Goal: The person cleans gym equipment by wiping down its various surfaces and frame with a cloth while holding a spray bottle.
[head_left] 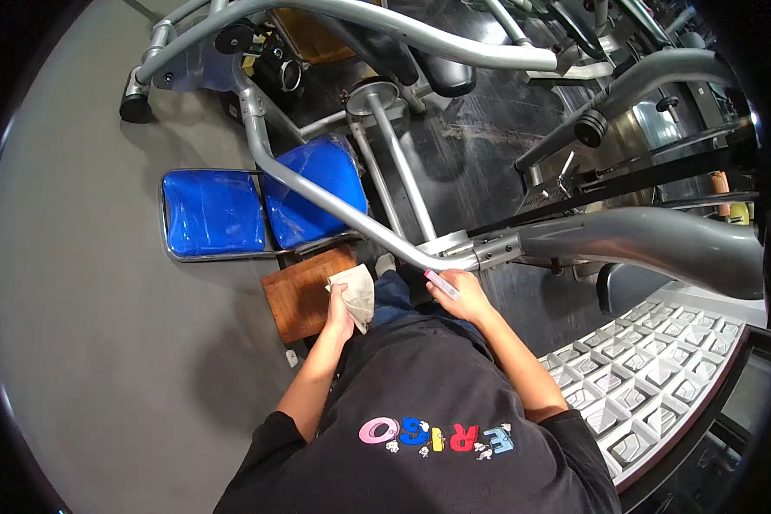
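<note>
a crumpled beige cloth (356, 294) is pinched in the left hand (338, 313), and a small clear tube with a pinkish-red cap (443, 286) is gripped by the right hand (468, 296), near a curved silver-grey metal bar (341, 210). the cloth is held clear of the bar, partly over a brown wooden board (293, 297). no wiping is seen under way; what is done or left cannot be told.

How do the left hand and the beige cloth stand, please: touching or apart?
Touching: the head view shows the left hand gripping the beige cloth.
</note>
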Demonstrator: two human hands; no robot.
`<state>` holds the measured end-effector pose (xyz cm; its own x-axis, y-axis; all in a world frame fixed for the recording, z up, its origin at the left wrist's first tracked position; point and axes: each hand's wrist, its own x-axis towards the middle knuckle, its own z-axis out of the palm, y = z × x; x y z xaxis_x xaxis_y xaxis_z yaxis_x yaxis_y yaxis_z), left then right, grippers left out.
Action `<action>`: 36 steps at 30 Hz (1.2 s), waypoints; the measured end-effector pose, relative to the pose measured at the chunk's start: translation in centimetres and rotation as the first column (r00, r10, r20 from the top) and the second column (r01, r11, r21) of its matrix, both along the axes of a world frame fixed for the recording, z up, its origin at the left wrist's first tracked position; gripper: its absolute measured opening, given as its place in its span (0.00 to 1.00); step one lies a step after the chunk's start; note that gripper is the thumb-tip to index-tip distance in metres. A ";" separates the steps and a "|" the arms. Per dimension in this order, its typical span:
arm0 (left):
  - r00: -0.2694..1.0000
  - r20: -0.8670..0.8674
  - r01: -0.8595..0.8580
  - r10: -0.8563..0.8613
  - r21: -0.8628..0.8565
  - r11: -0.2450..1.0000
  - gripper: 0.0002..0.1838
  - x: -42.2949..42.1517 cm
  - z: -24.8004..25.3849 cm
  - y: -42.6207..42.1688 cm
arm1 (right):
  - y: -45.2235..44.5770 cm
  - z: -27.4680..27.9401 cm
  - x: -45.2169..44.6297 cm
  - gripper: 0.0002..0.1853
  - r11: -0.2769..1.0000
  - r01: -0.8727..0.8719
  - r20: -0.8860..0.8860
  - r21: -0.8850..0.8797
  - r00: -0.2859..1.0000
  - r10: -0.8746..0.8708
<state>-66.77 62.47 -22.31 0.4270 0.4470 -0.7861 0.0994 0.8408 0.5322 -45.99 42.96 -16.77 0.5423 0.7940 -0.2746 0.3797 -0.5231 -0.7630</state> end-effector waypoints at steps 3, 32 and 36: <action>0.994 0.096 -0.033 0.043 -0.102 0.994 0.30 -0.5 -0.1 1.6 | 1.4 -0.4 -0.3 0.19 1.000 -0.004 -0.003 -0.027 1.000 0.004; 0.414 -0.816 0.568 -0.404 0.578 -0.586 0.16 14.5 -7.3 6.4 | -4.6 -0.6 -3.4 0.21 0.956 0.115 -0.192 -0.268 0.967 -0.170; 0.238 -0.785 0.639 -0.573 0.570 -0.516 0.10 16.6 -6.7 1.0 | -7.0 -1.8 -4.6 0.20 0.968 0.103 -0.182 -0.231 0.972 -0.147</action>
